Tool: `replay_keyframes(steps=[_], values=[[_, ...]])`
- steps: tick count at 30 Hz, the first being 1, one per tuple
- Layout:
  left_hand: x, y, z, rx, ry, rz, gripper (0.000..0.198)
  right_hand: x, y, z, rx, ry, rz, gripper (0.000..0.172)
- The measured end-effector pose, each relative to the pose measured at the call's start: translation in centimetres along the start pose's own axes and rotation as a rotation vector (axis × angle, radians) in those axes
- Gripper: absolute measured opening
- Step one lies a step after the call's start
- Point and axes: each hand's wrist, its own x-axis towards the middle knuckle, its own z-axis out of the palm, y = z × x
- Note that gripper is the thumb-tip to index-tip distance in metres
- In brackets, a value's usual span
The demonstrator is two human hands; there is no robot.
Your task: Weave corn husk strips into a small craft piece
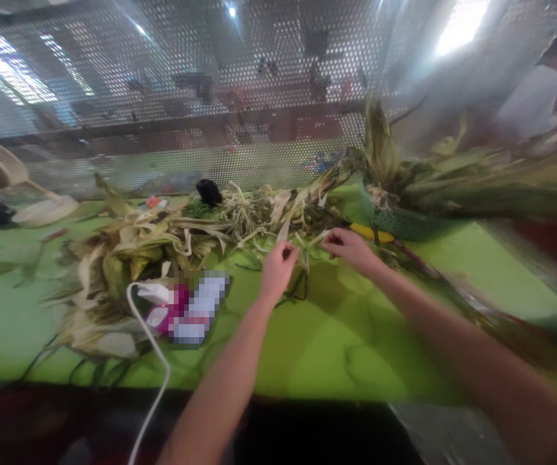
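My left hand (278, 268) is closed in a pinch above the green table (327, 349), fingertips pointing up and to the right. A short gap to its right, my right hand (351, 248) is pinched too, thumb against fingers. Pale, narrow leaf strips (318, 239) show at and between the fingertips; blur hides exactly how each is gripped. Below the left fingertips, a thin dark strip (304, 284) bends down to the tabletop. Behind both hands lies a heap of dry, husk-like leaves (278, 206).
A phone (201, 307), partly pixelated, lies beside a pink device (169, 313) with a white cable (155, 345). More dry leaves (128, 258) spread leftward. At right are a yellow-handled tool (373, 232), a green basket (395, 216) and a co-worker (540, 97). A perforated screen (259, 97) stands behind.
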Motion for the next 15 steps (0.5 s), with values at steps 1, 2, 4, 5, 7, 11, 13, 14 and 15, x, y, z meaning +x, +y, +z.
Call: replay_keyframes(steps=[1, 2, 4, 5, 7, 11, 13, 14, 15], values=[[0.0, 0.1, 0.0, -0.008, -0.008, -0.011, 0.018, -0.1, -0.3, 0.1, 0.118, -0.031, 0.019, 0.014], [0.0, 0.2, 0.0, -0.019, -0.018, -0.025, 0.018, -0.3, -0.6, 0.2, 0.237, -0.065, 0.023, 0.017], [-0.1, 0.4, 0.1, -0.059, -0.044, -0.057, 0.016, -0.7, -1.2, 0.6, 0.472, -0.140, 0.021, 0.020], [-0.1, 0.4, 0.2, -0.096, -0.053, -0.068, 0.015, -0.9, -1.4, 0.8, 0.579, -0.178, 0.037, 0.021], [-0.2, 0.4, 0.4, -0.215, -0.060, -0.086, 0.013, -1.1, -1.5, 1.4, 0.743, -0.227, 0.106, 0.021], [-0.3, 0.4, 0.7, -0.571, -0.094, -0.173, 0.017, -0.8, -0.8, 2.3, 0.877, -0.231, 0.192, 0.024], [-0.4, 0.5, 0.7, -0.681, -0.146, -0.224, 0.018, -0.5, -0.5, 2.5, 0.875, -0.226, 0.184, 0.024], [-0.4, 0.5, 0.8, -0.697, -0.165, -0.232, 0.018, -0.4, -0.5, 2.6, 0.863, -0.224, 0.175, 0.024], [-0.4, 0.5, 0.8, -0.690, -0.175, -0.229, 0.018, -0.3, -0.4, 2.6, 0.846, -0.220, 0.165, 0.024]])
